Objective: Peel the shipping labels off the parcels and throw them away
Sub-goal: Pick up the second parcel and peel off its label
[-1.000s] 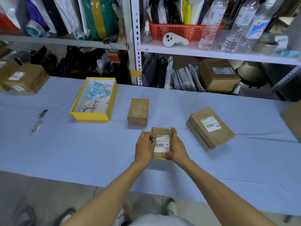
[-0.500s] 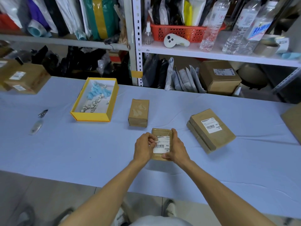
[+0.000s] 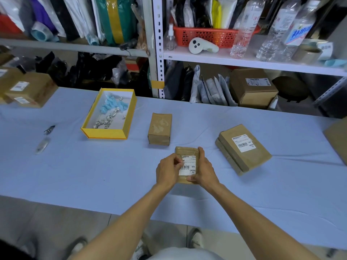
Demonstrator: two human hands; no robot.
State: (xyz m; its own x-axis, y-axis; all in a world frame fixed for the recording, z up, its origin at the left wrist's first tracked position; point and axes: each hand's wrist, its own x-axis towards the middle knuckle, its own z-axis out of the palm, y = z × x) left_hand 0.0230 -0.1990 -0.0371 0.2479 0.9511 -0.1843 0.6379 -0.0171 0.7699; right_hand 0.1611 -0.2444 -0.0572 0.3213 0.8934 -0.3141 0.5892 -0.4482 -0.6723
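On pale blue tablecloth [image 3: 93, 175], near front edge: small brown cardboard parcel [image 3: 185, 151].
Right hand [image 3: 203, 170] clasping parcel's side to steady it; left hand [image 3: 169, 170] fingertips pinching white shipping label [image 3: 188, 166] corner, probably to start peeling.

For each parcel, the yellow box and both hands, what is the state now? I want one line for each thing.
Parcel in hands: on the table, label still on, its left edge being picked.
Shipping label: mostly stuck.
Left hand: pinching the label edge.
Right hand: steadying the parcel.
Middle parcel: no label on top.
Right parcel: label on.
Yellow box: open, holding crumpled labels.
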